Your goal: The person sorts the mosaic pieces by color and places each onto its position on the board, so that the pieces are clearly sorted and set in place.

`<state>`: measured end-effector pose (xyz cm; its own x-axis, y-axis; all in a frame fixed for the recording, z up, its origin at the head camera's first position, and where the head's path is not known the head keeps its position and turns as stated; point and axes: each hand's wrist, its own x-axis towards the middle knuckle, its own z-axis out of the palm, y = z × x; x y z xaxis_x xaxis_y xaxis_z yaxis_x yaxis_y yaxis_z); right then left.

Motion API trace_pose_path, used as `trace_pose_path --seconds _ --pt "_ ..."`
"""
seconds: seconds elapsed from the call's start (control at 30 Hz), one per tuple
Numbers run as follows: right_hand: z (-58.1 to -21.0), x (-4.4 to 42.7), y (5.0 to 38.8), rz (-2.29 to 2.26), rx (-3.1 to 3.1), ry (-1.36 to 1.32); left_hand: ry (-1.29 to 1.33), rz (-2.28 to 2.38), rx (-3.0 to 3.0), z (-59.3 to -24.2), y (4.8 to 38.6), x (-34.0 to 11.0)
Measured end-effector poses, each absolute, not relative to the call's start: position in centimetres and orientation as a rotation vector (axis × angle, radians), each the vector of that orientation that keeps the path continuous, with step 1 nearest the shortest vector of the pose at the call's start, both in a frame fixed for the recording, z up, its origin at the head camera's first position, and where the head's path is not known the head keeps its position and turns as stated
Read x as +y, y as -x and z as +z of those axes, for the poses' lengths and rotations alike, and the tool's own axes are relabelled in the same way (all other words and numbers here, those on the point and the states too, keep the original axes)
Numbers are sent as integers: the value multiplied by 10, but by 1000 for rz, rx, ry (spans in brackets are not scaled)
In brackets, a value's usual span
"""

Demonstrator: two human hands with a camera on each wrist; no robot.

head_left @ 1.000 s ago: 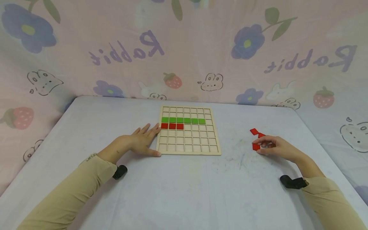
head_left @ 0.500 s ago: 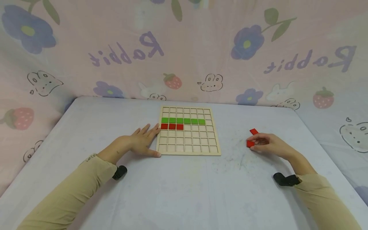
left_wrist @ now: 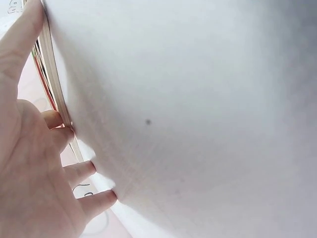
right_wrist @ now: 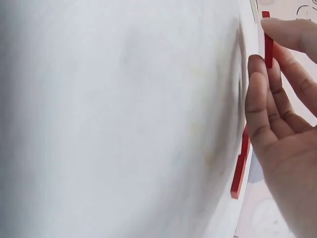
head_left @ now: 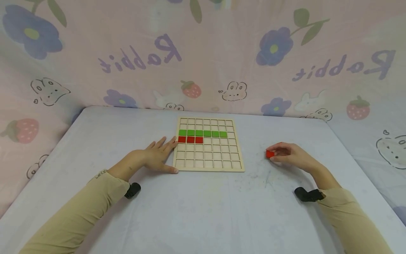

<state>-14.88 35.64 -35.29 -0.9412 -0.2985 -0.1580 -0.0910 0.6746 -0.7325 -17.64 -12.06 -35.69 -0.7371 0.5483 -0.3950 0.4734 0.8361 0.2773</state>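
Observation:
A square wooden grid board lies on the white table, with several green tiles in one row and three red tiles in the row below. Fingers spread and straight, my left hand rests flat against its left edge; in the left wrist view the thumb and fingertips touch the board's side. To the right of the board, my right hand pinches a red tile between thumb and fingers, raised above the table in the right wrist view. Two loose red tiles lie under that hand, nearly hidden in the head view.
The white table reaches back to a pink curtain printed with flowers and rabbits. Grey smudges mark the cloth between the board and my right hand. A black wrist strap sits at my right sleeve, another at my left.
My right hand has picked the red tile up from beside the other two and carried it left, toward the board. The left hand and the board stay where they were.

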Motion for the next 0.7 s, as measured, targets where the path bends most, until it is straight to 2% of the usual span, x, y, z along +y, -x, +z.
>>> trace_pose_path --seconds 0.7 --pt "-354 325 165 -1205 2667 362 -734 238 2523 -343 169 -118"
